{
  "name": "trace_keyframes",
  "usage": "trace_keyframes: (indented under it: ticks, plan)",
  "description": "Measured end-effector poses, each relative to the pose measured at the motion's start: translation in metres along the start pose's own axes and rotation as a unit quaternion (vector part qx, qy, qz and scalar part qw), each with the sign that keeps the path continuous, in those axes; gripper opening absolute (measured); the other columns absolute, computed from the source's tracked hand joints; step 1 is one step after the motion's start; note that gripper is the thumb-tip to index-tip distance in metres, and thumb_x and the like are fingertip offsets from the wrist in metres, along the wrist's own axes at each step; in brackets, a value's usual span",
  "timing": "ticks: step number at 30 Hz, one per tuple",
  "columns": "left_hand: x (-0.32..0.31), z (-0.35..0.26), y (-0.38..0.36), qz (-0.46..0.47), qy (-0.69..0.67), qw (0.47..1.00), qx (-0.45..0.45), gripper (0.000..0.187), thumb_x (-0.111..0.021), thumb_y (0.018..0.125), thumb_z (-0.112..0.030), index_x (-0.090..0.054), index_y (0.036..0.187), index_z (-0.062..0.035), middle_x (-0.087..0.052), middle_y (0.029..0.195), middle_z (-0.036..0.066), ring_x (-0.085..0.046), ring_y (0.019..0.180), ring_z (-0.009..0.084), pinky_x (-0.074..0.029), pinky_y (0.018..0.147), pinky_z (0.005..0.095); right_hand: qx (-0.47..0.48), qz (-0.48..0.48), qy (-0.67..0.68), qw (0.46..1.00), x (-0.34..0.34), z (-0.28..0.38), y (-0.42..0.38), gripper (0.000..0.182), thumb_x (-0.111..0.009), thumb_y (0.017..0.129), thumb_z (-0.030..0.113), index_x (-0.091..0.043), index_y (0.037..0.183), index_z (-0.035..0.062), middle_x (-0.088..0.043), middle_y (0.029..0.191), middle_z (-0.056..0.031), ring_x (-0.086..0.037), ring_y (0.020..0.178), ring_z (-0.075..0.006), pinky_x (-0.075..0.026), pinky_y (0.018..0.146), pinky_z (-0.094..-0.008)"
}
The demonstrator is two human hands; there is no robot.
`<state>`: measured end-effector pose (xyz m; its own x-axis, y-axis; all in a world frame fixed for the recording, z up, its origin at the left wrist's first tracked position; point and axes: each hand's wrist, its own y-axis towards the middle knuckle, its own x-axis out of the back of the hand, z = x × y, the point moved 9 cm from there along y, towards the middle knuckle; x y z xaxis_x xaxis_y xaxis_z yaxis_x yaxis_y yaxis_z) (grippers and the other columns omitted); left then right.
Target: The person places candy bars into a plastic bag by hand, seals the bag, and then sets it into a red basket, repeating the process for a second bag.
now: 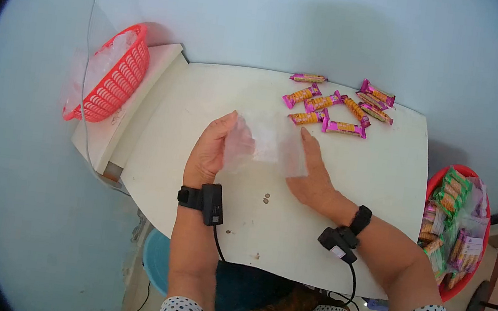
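A clear plastic bag (268, 142) with a whitish patch at its middle is held up over the white table (206, 97). My left hand (209, 147) grips its left edge, the thumb near the top and the fingers partly seen through the film. At the bag's right side is my right hand (314, 179), its fingers partly behind the plastic. Just beyond the bag lie several snack packets (344, 128) with pink ends, loosely scattered.
A red basket (117, 86) holding clear bags stands on a raised ledge at the left. Beside the table's right edge, a red basket (481, 246) holds bagged snacks. Below the table's left side is a blue basin (155, 259). Dark cables hang from both wrists.
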<state>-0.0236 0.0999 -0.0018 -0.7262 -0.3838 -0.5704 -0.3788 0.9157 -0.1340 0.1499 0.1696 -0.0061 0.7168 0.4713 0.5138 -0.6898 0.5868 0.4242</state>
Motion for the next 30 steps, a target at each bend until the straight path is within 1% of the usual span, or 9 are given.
trace_keyframes:
  ticks: [1, 3, 4, 7, 8, 14, 18, 21, 30]
  plan:
    - [-0.001, -0.003, -0.001, 0.021, 0.026, 0.999, -0.009, 0.026, -0.061, 0.097, -0.03, -0.058, 0.082, -0.0099, -0.058, 0.077, 0.0, -0.058, 0.07, 0.0154, -0.052, 0.072, 0.0354, -0.032, -0.029, 0.098, 0.994, 0.005, -0.007, 0.001, 0.04, -0.061, 0.084, 0.008, -0.06, 0.122, -0.0041, -0.054, 0.13, -0.029, -0.047, 0.127, -0.0411, -0.036, 0.109, -0.0489]
    - [-0.005, -0.008, -0.002, 0.064, 0.077, 0.995, -0.027, 0.027, -0.062, 0.097, -0.03, -0.057, 0.081, -0.0093, -0.057, 0.076, 0.0, -0.059, 0.07, 0.0155, -0.052, 0.073, 0.0346, -0.086, 0.002, 0.232, 0.969, 0.001, -0.025, 0.015, 0.039, -0.064, 0.081, 0.005, -0.061, 0.118, -0.0057, -0.061, 0.121, -0.025, -0.057, 0.118, -0.035, -0.042, 0.105, -0.0427]
    - [-0.005, -0.01, -0.003, 0.051, 0.076, 0.995, -0.026, 0.026, -0.062, 0.097, -0.03, -0.058, 0.081, -0.0086, -0.058, 0.075, 0.0, -0.059, 0.069, 0.0151, -0.053, 0.072, 0.0334, -0.094, 0.0, 0.292, 0.952, 0.003, -0.022, 0.019, 0.033, -0.062, 0.086, 0.011, -0.062, 0.115, -0.0055, -0.066, 0.113, -0.0141, -0.065, 0.104, -0.0248, -0.049, 0.096, -0.0355]
    - [0.005, -0.01, -0.002, 0.02, 0.106, 0.994, -0.008, 0.024, -0.061, 0.097, -0.027, -0.06, 0.084, -0.0067, -0.06, 0.075, 0.0, -0.06, 0.068, 0.0135, -0.053, 0.068, 0.0297, -0.222, 0.005, 0.609, 0.762, -0.004, -0.039, 0.027, 0.027, -0.054, 0.093, 0.015, -0.064, 0.111, -0.0035, -0.067, 0.107, -0.0092, -0.065, 0.097, -0.0207, -0.051, 0.09, -0.033]
    - [0.019, -0.007, 0.002, 0.019, 0.135, 0.991, 0.008, 0.024, -0.061, 0.097, -0.026, -0.061, 0.085, -0.0061, -0.061, 0.075, 0.0, -0.061, 0.067, 0.0128, -0.053, 0.067, 0.0284, -0.266, -0.014, 0.631, 0.728, -0.006, -0.037, 0.027, 0.027, -0.047, 0.097, 0.018, -0.066, 0.105, -0.0007, -0.068, 0.102, -0.0087, -0.065, 0.091, -0.0153, -0.052, 0.083, -0.0296]
    - [0.013, -0.013, -0.004, -0.017, 0.233, 0.972, 0.015, 0.021, -0.063, 0.097, -0.026, -0.066, 0.091, -0.0054, -0.064, 0.077, -0.002, -0.062, 0.068, 0.0097, -0.052, 0.063, 0.025, -0.216, 0.013, 0.456, 0.863, 0.002, -0.038, 0.034, 0.025, -0.059, 0.098, 0.022, -0.068, 0.088, 0.0009, -0.069, 0.083, -0.0073, -0.064, 0.075, -0.0119, -0.052, 0.073, -0.0292]
    - [0.03, -0.025, -0.005, -0.111, 0.284, 0.952, -0.033, 0.022, -0.063, 0.097, -0.027, -0.067, 0.092, -0.0058, -0.064, 0.077, -0.001, -0.063, 0.07, 0.0101, -0.053, 0.066, 0.0264, -0.217, -0.012, 0.447, 0.868, 0.003, -0.039, 0.033, 0.026, -0.063, 0.098, 0.022, -0.068, 0.084, 0.0008, -0.067, 0.075, -0.005, -0.063, 0.07, -0.0115, -0.051, 0.071, -0.028]
    - [0.043, -0.025, -0.001, -0.12, 0.268, 0.954, -0.06, 0.023, -0.061, 0.098, -0.028, -0.068, 0.093, -0.0056, -0.065, 0.078, 0.0, -0.064, 0.072, 0.0113, -0.054, 0.068, 0.0278, -0.208, -0.012, 0.447, 0.87, 0.003, -0.037, 0.034, 0.026, -0.062, 0.098, 0.022, -0.068, 0.085, -0.0001, -0.066, 0.077, -0.0047, -0.063, 0.071, -0.0111, -0.051, 0.07, -0.0275]
    - [0.031, -0.023, -0.004, -0.172, 0.225, 0.959, -0.03, 0.029, -0.059, 0.099, -0.033, -0.067, 0.093, -0.0058, -0.065, 0.082, 0.002, -0.064, 0.075, 0.0136, -0.054, 0.07, 0.0293, -0.217, -0.026, 0.437, 0.873, 0.0, -0.039, 0.031, 0.027, -0.062, 0.098, 0.023, -0.068, 0.088, -0.0011, -0.066, 0.078, -0.004, -0.062, 0.071, -0.0098, -0.05, 0.068, -0.0262]
